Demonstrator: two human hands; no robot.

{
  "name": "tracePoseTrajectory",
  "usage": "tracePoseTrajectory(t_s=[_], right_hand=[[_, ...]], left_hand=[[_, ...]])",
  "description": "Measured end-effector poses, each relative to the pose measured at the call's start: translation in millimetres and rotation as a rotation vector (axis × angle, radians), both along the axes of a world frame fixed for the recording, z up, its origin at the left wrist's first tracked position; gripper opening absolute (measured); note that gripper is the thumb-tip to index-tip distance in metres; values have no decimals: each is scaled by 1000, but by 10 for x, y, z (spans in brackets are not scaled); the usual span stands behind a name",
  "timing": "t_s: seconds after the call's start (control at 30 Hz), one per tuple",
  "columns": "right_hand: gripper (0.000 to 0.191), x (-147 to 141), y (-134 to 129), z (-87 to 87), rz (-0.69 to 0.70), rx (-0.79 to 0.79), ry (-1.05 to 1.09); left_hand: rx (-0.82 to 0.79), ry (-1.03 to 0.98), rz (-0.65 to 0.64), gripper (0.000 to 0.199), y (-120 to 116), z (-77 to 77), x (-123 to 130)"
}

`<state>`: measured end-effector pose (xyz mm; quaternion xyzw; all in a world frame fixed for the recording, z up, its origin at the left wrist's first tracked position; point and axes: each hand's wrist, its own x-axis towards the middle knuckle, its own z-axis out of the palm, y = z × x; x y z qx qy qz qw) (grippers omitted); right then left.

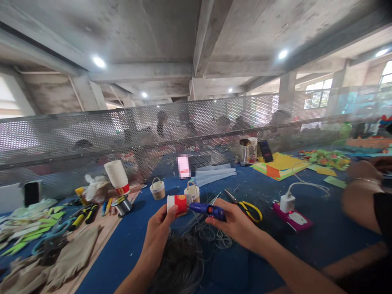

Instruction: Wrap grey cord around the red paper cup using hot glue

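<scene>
My left hand [162, 223] pinches a red-and-white paper cup [177, 204] that lies on its side in the air above the table. In my right hand [234, 222] is a blue glue gun [206, 210], its nozzle pointing left at the cup's end. Whether the nozzle touches the cup I cannot tell. Behind the cup stands a small pale basket with a looped handle [192, 192], partly hidden by it. A similar basket [157, 189] sits to its left. Yellow-handled pliers [252, 210] lie just beyond my right hand, and coiled clear wire [219, 238] lies below it.
A stack of paper cups [116, 175] leans over a wire spool [123, 205] at left, near gloves [73, 257] and tools. A purple power strip [292, 218] with a white charger [287, 202] is at right, near another person's arm [361, 204]. A perforated metal screen [147, 139] borders the back.
</scene>
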<state>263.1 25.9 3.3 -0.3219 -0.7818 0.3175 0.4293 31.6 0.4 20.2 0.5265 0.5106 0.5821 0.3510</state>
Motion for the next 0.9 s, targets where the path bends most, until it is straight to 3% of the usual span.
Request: tracePoseTrajectory(t_s=[0.6, 0.9], right_hand=[[34, 6, -3, 15, -36, 14, 6], [35, 2, -1, -5, -27, 21, 2]], left_hand=[[84, 288, 98, 45, 73, -155, -119], [79, 280, 117, 40, 97, -177, -139]])
